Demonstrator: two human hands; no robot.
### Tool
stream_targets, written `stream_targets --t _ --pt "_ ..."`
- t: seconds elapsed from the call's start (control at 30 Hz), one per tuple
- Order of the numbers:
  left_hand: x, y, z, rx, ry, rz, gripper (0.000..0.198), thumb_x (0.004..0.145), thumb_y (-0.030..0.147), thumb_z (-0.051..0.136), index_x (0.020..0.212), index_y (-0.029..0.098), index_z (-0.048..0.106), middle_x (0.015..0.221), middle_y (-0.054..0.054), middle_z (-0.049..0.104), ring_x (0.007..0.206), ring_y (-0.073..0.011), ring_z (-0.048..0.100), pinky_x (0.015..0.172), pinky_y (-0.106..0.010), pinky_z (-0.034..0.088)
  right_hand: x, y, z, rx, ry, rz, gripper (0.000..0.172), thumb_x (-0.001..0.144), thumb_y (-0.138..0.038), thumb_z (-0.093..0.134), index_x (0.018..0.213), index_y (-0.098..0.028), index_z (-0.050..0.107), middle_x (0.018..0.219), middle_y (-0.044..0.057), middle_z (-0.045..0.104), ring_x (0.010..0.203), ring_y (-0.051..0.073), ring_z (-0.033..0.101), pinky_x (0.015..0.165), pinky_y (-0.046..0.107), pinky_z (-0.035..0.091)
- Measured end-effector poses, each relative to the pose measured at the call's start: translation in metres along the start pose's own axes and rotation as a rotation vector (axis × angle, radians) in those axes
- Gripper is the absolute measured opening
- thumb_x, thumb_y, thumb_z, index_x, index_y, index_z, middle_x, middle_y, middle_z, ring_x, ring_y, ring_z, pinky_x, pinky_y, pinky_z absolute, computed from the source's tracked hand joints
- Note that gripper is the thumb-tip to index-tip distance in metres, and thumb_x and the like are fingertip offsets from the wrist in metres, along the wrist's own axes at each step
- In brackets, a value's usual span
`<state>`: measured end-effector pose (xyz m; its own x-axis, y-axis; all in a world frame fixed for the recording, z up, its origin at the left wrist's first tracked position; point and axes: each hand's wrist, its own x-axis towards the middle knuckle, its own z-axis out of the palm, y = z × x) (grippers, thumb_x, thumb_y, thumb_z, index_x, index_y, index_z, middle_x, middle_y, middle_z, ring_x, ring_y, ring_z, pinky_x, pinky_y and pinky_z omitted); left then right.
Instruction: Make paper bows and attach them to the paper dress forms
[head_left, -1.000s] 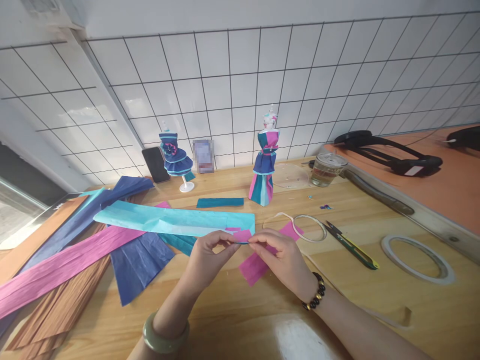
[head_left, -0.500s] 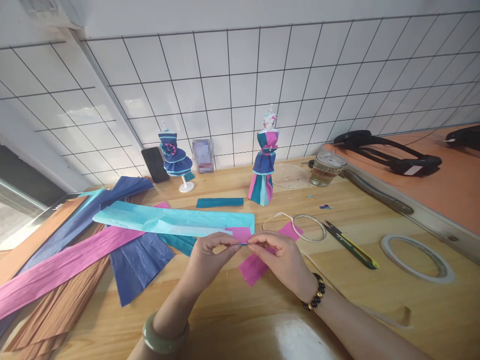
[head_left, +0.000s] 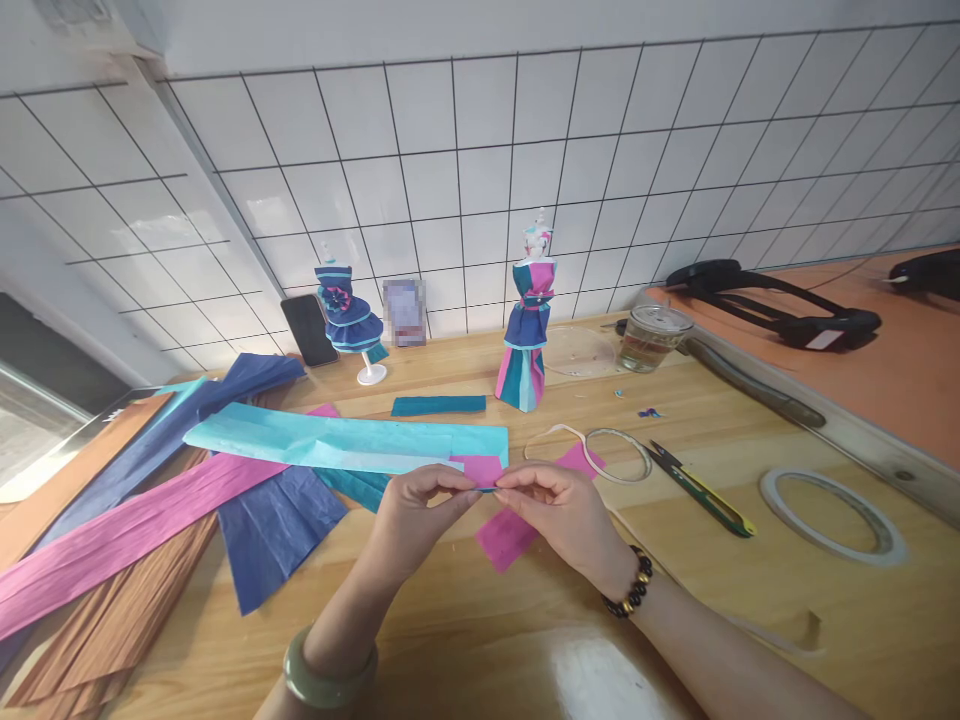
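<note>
Between thumb and fingers, my left hand [head_left: 427,510] pinches the near edge of a small pink crepe paper piece [head_left: 482,469]. My right hand [head_left: 559,515] pinches the same edge close beside it, and a thin blue line shows there. Under the right hand lies a pink paper strip [head_left: 504,540], partly covered by it. Just beyond the hands a long turquoise paper strip [head_left: 360,440] lies flat. Farther back stand two small dress forms in paper dresses: a tall one [head_left: 529,330] and a short one on a white stand [head_left: 351,320].
Blue [head_left: 277,530], pink [head_left: 142,505] and brown [head_left: 127,620] paper strips overlap at left. A teal strip [head_left: 439,405] lies mid-table. At right are tape rolls [head_left: 772,500], a utility knife [head_left: 705,490] and a glass [head_left: 652,340]. A phone [head_left: 309,330] leans on the wall.
Both hands keep their pinch on the pink paper, with only a slight shift of the left fingertips to the left. The whole view has drifted a little; the other things lie as before.
</note>
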<state>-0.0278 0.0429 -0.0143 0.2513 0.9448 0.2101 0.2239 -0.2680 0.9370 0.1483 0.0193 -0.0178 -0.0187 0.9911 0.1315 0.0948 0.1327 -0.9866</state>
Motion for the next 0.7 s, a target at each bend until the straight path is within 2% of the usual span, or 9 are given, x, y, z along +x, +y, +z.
stream_targets --t 0.23,0.5,0.7 --pt "-0.0004 -0.0002 0.0003 0.014 -0.002 -0.023 0.006 0.069 0.023 0.067 0.069 0.017 0.067 0.071 -0.003 0.069 0.070 -0.0165 0.061 0.069 -0.028 0.049 -0.0003 -0.0009 0.0003 0.014 -0.012 0.016 0.009 0.070 -0.027 0.065 0.073 -0.018 0.067 0.073 0.004 0.070 0.066 0.016 0.063 0.061 0.027 0.051" --pt "-0.0007 -0.0044 0.0022 -0.026 0.007 -0.009 0.011 0.069 0.022 0.067 0.078 0.017 0.065 0.077 -0.004 0.069 0.073 -0.0167 0.062 0.073 -0.029 0.049 -0.0005 -0.0003 0.0003 0.048 -0.010 0.021 0.014 0.069 -0.025 0.066 0.081 -0.018 0.066 0.078 0.004 0.069 0.072 0.016 0.063 0.065 0.028 0.052" --pt "-0.0008 0.0003 0.0017 0.029 -0.044 0.003 0.007 0.072 0.022 0.064 0.077 0.018 0.067 0.078 -0.004 0.069 0.074 -0.0165 0.060 0.072 -0.028 0.048 -0.0008 0.0008 -0.0004 0.048 -0.035 0.020 0.015 0.070 -0.025 0.065 0.083 -0.018 0.067 0.079 0.004 0.069 0.072 0.016 0.062 0.066 0.028 0.052"
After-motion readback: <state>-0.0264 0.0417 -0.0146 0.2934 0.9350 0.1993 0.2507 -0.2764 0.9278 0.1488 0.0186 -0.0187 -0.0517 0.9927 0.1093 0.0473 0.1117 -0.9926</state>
